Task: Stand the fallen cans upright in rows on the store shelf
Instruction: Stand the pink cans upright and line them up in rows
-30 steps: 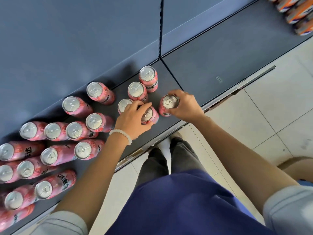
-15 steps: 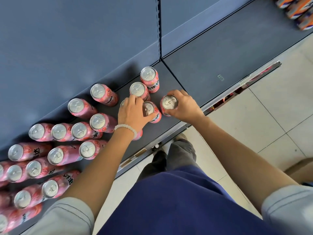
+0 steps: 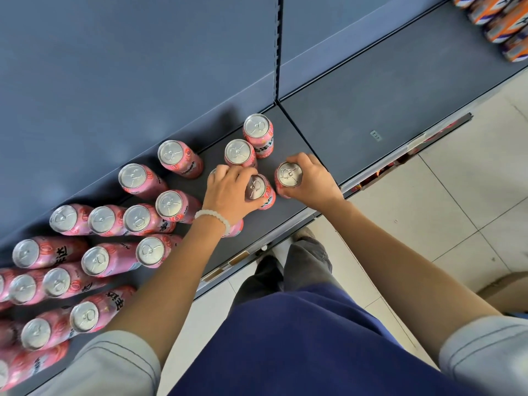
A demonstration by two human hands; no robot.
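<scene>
Many pink drink cans with silver tops stand on the dark grey shelf [image 3: 328, 132]. My left hand [image 3: 228, 192], with a white bead bracelet, grips one upright pink can [image 3: 258, 188] between thumb and fingers near the shelf's front. It partly hides another can [image 3: 235, 228] under the wrist. My right hand [image 3: 313, 181] is curled round a neighbouring upright can [image 3: 288, 174] just to the right. Two more cans [image 3: 239, 152] [image 3: 257, 130] stand in a line behind them. A loose cluster of cans [image 3: 168, 203] fills the shelf to the left.
The shelf's right section past the divider [image 3: 276, 52] is bare metal. Orange cans [image 3: 497, 18] lie at its far right end. The shelf's front rail [image 3: 380, 170] runs diagonally above a tiled floor [image 3: 428, 224]. My legs and shoes are below.
My left hand slid further back over the cans, uncovering the top of the can it now grips. The right hand stays on its can. The view shifted slightly.
</scene>
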